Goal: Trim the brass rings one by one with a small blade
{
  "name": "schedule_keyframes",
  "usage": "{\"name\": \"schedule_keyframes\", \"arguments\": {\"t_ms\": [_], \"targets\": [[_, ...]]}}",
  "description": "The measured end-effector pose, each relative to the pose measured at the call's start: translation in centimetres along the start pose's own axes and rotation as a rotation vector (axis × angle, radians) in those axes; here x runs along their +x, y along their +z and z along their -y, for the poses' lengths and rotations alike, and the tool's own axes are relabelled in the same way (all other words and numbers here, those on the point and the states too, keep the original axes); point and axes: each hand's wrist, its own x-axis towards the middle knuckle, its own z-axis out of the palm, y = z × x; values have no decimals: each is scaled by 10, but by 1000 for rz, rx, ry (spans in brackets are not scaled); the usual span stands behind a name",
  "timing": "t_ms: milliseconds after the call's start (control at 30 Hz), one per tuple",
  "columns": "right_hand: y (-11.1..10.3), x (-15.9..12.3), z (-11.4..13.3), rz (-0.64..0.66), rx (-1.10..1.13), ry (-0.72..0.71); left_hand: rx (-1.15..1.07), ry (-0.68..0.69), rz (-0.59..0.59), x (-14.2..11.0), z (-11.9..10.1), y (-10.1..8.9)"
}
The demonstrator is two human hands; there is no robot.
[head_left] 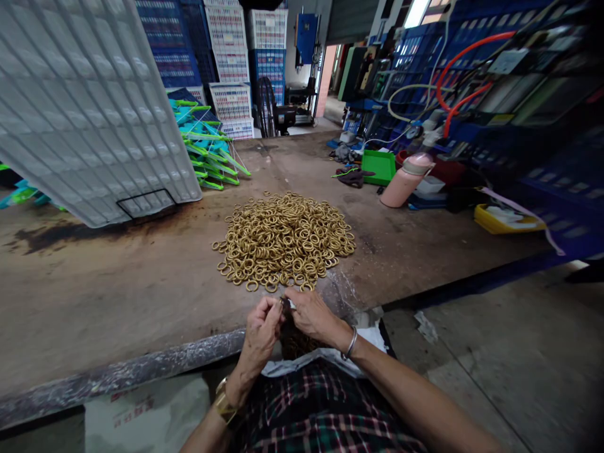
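Observation:
At the table's front edge, just short of a heap of brass-coloured rings [287,239], my two hands meet. My left hand [264,327] is closed in a pinch, and whatever its fingertips hold is too small to name. Beside it my right hand [312,313] is closed too, palm down, around something mostly hidden, with a small pale piece [291,304] showing at the fingers. Below and between the hands lies a dark brown mass [298,343] inside a white sheet or bag [325,356] on my lap; its make-up is unclear.
A large translucent ribbed plastic bin [94,113] stands at left, with green and turquoise plastic pieces [212,148] behind it. On the right are a pink bottle [406,181], a green tray [381,167], a yellow tray [507,220] and machinery with orange hoses [446,82]. Crates [231,100] are stacked behind.

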Motion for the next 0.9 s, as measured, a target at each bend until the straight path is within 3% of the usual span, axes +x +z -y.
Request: {"name": "schedule_keyframes", "arguments": {"t_ms": [233, 467, 733, 833, 900], "targets": [[15, 7, -14, -47, -41, 107, -190, -121, 74, -16, -6, 1], [17, 24, -8, -283, 88, 278, -517, -215, 44, -11, -9, -5], [13, 46, -6, -239, 23, 336, -718, -335, 98, -2, -5, -16], [10, 47, -12, -339, 196, 273, -735, -356, 78, 1, -8, -16], [9, 46, -14, -387, 427, 244, -698, -343, 54, 2, -12, -14]]}}
